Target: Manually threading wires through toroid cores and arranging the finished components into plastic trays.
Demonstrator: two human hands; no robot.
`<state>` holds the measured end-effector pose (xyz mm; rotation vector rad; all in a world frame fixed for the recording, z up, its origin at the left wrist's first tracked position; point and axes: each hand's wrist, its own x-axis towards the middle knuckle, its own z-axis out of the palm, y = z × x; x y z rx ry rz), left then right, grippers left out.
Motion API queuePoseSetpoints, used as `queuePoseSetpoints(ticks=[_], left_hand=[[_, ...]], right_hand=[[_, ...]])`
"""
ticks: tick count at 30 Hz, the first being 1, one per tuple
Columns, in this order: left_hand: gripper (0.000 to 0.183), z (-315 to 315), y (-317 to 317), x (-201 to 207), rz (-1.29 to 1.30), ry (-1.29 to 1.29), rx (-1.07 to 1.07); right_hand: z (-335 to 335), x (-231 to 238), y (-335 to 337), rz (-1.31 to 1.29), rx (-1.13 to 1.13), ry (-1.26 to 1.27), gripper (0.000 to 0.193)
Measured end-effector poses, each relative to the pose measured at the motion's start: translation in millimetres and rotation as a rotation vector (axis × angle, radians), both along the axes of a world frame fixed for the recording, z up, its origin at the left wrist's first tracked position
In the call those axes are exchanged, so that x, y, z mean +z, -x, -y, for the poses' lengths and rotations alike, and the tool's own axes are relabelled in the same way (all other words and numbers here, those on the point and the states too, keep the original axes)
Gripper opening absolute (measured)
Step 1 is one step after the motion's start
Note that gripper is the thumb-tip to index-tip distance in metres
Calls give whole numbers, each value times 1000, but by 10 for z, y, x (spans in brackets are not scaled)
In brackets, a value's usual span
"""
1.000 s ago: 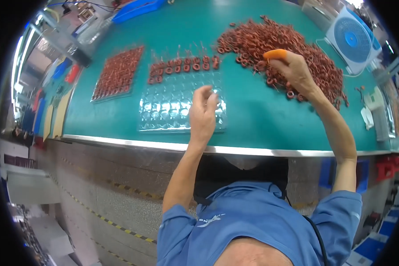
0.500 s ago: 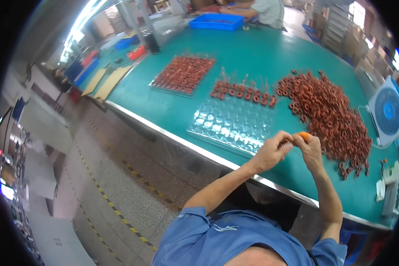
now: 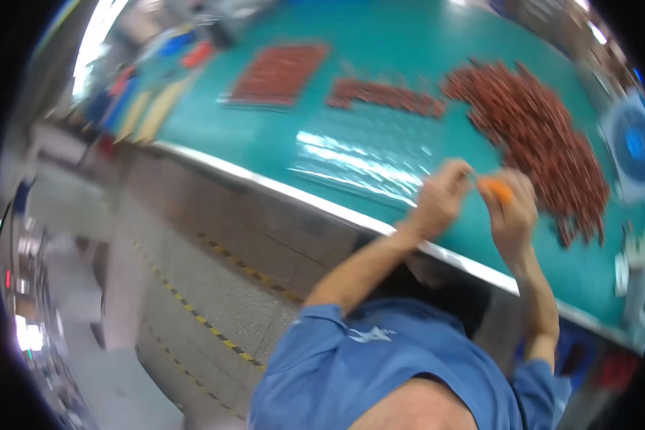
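Note:
Both my hands are close together above the near edge of the green table, blurred by motion. My left hand [image 3: 439, 201] is closed in a pinch; whatever sits between its fingertips is too small and smeared to make out. My right hand [image 3: 514, 218] is closed around a small orange object [image 3: 497, 190], perhaps a handle, which shows between thumb and fingers. Just beyond my left hand lies a clear plastic tray [image 3: 358, 161] with round pockets. Along its far side stand rows of reddish-brown wire-leaded rings [image 3: 387, 97]. A large loose heap of such rings [image 3: 534, 129] lies beyond my right hand.
Farther left, another tray full of rings [image 3: 281, 74] lies on the green table [image 3: 380, 43]. A blue-and-white fan [image 3: 634, 143] stands at the right edge. Flat tan boards [image 3: 158, 111] and a red container [image 3: 197, 54] sit at far left. The table's metal edge [image 3: 265, 185] runs before me.
The view has tilted, so the table contents appear higher and blurred. My hands have drawn slightly apart, and more of the orange object shows in my right hand.

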<state>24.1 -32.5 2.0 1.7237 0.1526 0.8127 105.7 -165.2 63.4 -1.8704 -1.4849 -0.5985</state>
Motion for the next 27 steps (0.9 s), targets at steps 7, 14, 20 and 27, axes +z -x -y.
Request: queuePoseSetpoints(ticks=[7,14,20,27], left_hand=[[19,-70,-51,40,-16,-230,-32],[17,55,90,48,6,-166,-67],[12,-41,111,124,-198,67,-191],[8,40,134,60,-186,213,-168]], right_hand=[[-20,-168,85,101,-5,-138,13],[146,-302,-172,-845,-21,-99,21],[48,-411,-181,-775,25,-141,22],[29,-434,-113,-862,54,-158,23]])
